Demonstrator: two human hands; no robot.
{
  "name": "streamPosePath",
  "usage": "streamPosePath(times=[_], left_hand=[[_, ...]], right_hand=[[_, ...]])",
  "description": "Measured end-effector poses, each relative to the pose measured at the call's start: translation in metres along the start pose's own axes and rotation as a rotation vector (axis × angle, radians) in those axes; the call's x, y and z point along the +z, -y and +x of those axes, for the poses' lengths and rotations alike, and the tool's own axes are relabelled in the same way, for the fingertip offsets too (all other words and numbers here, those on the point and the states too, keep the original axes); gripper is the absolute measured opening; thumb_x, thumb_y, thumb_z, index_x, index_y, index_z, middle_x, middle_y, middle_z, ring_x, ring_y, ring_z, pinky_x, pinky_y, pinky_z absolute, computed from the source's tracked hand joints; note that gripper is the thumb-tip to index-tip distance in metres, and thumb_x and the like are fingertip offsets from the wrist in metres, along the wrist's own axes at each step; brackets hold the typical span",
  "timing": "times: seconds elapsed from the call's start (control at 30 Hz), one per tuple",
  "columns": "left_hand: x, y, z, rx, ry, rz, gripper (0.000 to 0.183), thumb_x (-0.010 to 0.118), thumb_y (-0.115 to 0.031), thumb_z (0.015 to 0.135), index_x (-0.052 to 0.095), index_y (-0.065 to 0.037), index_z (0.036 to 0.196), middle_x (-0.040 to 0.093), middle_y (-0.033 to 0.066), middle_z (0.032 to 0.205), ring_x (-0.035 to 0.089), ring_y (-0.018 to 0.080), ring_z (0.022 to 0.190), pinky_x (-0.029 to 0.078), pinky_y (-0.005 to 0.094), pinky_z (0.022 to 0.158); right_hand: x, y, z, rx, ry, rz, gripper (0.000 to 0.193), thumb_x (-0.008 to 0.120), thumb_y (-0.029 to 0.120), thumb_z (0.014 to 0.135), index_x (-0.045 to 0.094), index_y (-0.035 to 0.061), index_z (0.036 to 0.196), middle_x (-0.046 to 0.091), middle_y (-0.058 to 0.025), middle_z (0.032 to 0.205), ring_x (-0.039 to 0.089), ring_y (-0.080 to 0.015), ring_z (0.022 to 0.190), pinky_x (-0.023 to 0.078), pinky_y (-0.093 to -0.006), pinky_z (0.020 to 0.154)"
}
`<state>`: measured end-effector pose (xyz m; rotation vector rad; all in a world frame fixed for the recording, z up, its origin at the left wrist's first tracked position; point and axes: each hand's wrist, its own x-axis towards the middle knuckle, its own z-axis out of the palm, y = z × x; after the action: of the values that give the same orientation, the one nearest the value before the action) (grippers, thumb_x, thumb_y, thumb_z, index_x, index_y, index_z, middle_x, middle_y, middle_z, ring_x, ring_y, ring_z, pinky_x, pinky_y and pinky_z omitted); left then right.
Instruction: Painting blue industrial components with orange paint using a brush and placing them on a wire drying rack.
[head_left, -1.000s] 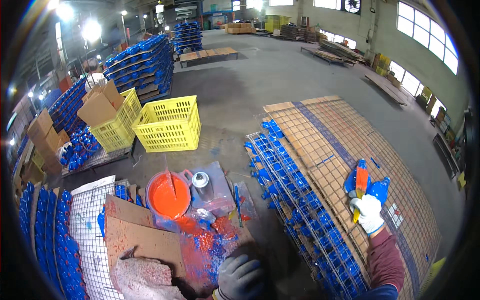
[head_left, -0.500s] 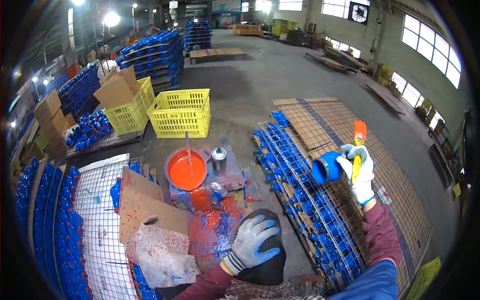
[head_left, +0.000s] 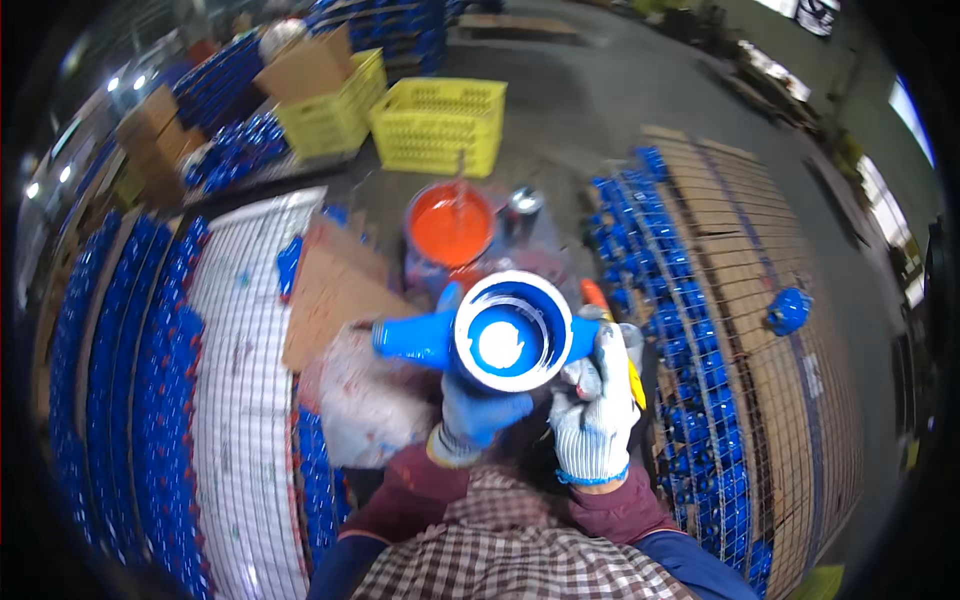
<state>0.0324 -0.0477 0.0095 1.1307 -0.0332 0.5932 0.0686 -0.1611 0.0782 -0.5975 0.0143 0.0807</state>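
Observation:
A blue pipe fitting (head_left: 412,342) with a wide round mouth and two side ends is held up in front of me, its mouth facing up toward me. My left hand (head_left: 474,415), in a blue-and-grey glove, is closed round its underside. With its fingers pinched at the fitting's right end, my right hand (head_left: 600,405) also keeps a paintbrush (head_left: 637,385) against the palm. The brush has a yellow handle and an orange tip. Beyond the fitting stands a pot of orange paint (head_left: 450,228) with a stick in it, beside a metal can (head_left: 524,205).
Wire mesh racks (head_left: 240,400) with rows of blue fittings flank me on both sides. A single blue fitting (head_left: 790,311) lies on the right mesh. Cardboard (head_left: 335,295) and a stained cloth (head_left: 370,400) are at my left. Yellow crates (head_left: 440,125) stand beyond the pot.
My right hand has come in from the right rack with the fitting and brush. My left hand has left my knee and taken hold of the fitting. The view has shifted.

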Motion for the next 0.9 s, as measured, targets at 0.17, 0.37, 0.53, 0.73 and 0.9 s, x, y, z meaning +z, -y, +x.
streamPosePath(times=[0.17,0.37,0.53,0.73,0.9], left_hand=[[-0.058,-0.017,0.033,-0.17,0.194,-0.492,0.115,0.087,-0.049,0.06,0.028,-0.001,0.145,0.046,0.0225,0.138,0.049,0.0432,0.124,0.045,0.0558,0.102],[-0.1,-0.023,0.067,-0.221,0.372,-0.983,0.107,0.077,-0.056,0.072,0.023,-0.006,0.15,0.047,0.0249,0.135,0.056,0.0464,0.11,0.055,0.056,0.083],[-0.126,0.006,0.08,-0.293,0.382,-1.116,0.101,0.065,-0.067,0.076,0.027,-0.01,0.15,0.051,0.0211,0.129,0.06,0.038,0.095,0.054,0.0435,0.073],[-0.158,0.041,0.071,-0.338,-0.352,-0.778,0.092,0.059,-0.071,0.077,0.04,-0.005,0.138,0.056,0.0231,0.122,0.063,0.0377,0.099,0.056,0.0484,0.079],[-0.18,0.049,0.071,-0.294,-0.342,-0.757,0.09,0.057,-0.07,0.079,0.04,-0.004,0.137,0.057,0.0241,0.117,0.063,0.0348,0.096,0.056,0.0436,0.077]], right_hand=[[0.006,-0.035,-0.045,-0.085,0.272,-0.218,0.033,0.064,0.001,0.086,0.04,0.0124,0.105,0.055,-0.0185,0.114,0.062,-0.0177,0.066,0.055,-0.0256,0.059],[-0.021,-0.066,-0.033,-0.307,0.625,-0.35,0.032,0.067,0.014,0.09,0.041,0.007,0.108,0.059,-0.0305,0.114,0.062,-0.0192,0.059,0.052,-0.0304,0.055],[-0.054,-0.073,0.023,-0.07,0.092,-0.552,0.072,0.023,0.062,0.099,0.033,0.0078,0.145,0.063,-0.013,0.093,0.048,-0.0114,0.049,0.043,-0.023,0.047],[-0.067,-0.137,0.137,-0.081,-0.063,-0.865,0.046,0.045,0.042,0.1,0.061,0.0047,0.12,0.061,-0.0009,0.082,0.053,-0.0075,0.064,0.043,-0.0218,0.057],[-0.064,-0.186,0.184,-0.11,0.136,-1.061,0.027,0.06,0.021,0.095,0.063,0.0016,0.114,0.062,-0.0016,0.085,0.053,-0.0061,0.065,0.043,-0.0224,0.059]])
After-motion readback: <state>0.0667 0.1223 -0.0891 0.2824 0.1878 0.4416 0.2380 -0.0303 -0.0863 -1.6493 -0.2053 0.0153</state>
